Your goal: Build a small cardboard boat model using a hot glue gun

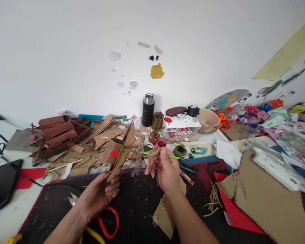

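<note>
My left hand (101, 191) is closed around the lower end of a pointed cardboard piece (123, 152), tilted upward. Green streaks run along it, and a red oval shows beside it. In my right hand (169, 171) a thin green paintbrush (175, 157) is pinched between thumb and fingers, its tip pointing left towards the cardboard with a gap between them. Behind that hand stand small open paint pots: a red pot (161, 143), a green pot (180, 151) and a brown pot (154, 136). Below my left hand lie red-handled scissors (109, 222), partly hidden by my forearm.
Brown cardboard models (59, 130) and heaped cardboard scraps (75, 157) fill the left back. A black flask (147, 110) stands by the wall, with a beige bowl (208, 119) farther right. Large cardboard sheets (266, 196) lie at right, near colourful crafts (252, 113).
</note>
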Motion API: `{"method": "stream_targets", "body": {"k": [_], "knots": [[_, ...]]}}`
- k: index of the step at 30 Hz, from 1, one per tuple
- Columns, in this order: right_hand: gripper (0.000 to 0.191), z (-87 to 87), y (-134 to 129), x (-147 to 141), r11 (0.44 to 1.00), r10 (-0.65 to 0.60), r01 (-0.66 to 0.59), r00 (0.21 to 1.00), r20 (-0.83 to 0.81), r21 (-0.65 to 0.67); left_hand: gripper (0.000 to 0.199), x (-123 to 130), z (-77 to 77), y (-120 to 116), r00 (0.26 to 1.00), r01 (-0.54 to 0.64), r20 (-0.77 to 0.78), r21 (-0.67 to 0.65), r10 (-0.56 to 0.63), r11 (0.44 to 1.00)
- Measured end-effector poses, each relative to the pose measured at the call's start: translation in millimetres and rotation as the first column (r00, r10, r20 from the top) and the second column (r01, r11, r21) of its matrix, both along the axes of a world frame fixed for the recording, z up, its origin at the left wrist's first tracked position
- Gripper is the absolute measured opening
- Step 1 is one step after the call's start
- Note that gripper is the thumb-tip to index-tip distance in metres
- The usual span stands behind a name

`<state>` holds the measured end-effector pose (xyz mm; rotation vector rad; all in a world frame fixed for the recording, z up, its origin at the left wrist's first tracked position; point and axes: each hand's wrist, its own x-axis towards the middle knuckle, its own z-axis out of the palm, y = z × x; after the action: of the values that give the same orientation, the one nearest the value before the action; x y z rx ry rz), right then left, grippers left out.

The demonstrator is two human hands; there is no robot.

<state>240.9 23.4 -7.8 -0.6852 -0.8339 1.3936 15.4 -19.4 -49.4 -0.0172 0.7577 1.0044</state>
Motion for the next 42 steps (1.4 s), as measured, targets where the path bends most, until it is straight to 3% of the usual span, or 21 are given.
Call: {"method": "stream_targets", "body": {"k": [5, 19, 32, 42], "knots": [[0.049, 0.0, -3, -4, 0.997, 0.071, -0.071, 0.997, -0.002, -0.021, 0.037, 1, 2.8, -1, 1.000, 0.001, -0.016, -0.002, -0.001, 1.000], [0.048, 12.5, 3, 5, 0.994, -0.100, 0.100, 0.995, -0.002, -0.039, 0.038, 2, 3.7, -2, 1.000, 0.014, -0.010, 0.006, -0.014, 1.000], [0.051, 2.4, -2, -2, 0.998, 0.031, -0.031, 1.000, 0.003, -0.048, 0.039, 1, 5.3, -1, 1.000, -0.018, -0.006, -0.008, 0.018, 1.000], [0.049, 11.9, 5, 4, 0.992, -0.115, 0.114, 0.993, -0.022, -0.048, 0.039, 2, 5.7, -1, 1.000, -0.021, 0.000, -0.014, 0.021, 1.000]]}}
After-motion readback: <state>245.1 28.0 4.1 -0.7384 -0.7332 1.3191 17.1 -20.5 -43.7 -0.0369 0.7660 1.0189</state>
